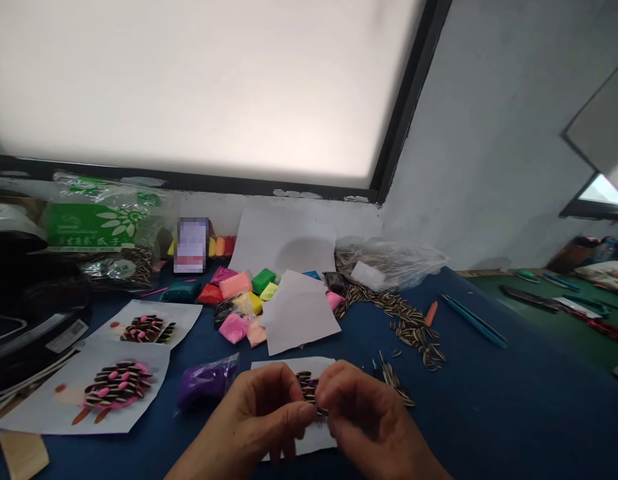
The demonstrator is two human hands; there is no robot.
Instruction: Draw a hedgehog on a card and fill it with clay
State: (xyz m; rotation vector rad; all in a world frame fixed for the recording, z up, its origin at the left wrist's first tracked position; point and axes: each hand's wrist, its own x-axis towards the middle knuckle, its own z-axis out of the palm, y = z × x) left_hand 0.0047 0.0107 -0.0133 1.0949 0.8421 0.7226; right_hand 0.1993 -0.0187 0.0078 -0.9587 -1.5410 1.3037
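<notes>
My left hand (pixel 269 413) and right hand (pixel 361 413) were nearest, fingers curled and thumbs close to the fingertips, the two almost meeting. I could not tell whether either pinched anything; my own fingers hid the tips. Just beneath them, on the blue tabletop (pixel 489 413), lay a white sheet (pixel 313 445) bearing dark striped seeds (pixel 307 383), partly covered by my hands.

To the left of my left hand was a purple packet (pixel 203 387) in clear wrap. Farther left lay two more sheets, the nearer one (pixel 139 413) and the one behind it (pixel 186 317), each with a seed-covered figure dotted in pink. Beside them, a black item (pixel 33 380) carried a white label (pixel 67 335), its print too small to read.

Beyond my hands, a blank white paper (pixel 301 313) partly covered bright packets (pixel 236 285). To its right, loose seeds (pixel 389 307) trailed from a clear bag (pixel 413 260), near a blue pointed tool (pixel 473 320).

At the back stood a phone-like panel (pixel 191 243), its screen blurred out, and a clear-and-green bag (pixel 89 227) of seeds with a white leaf design and Chinese characters ending in "瓜子"; the earlier ones were unclear. Behind everything glowed a pale window (pixel 203 87).
</notes>
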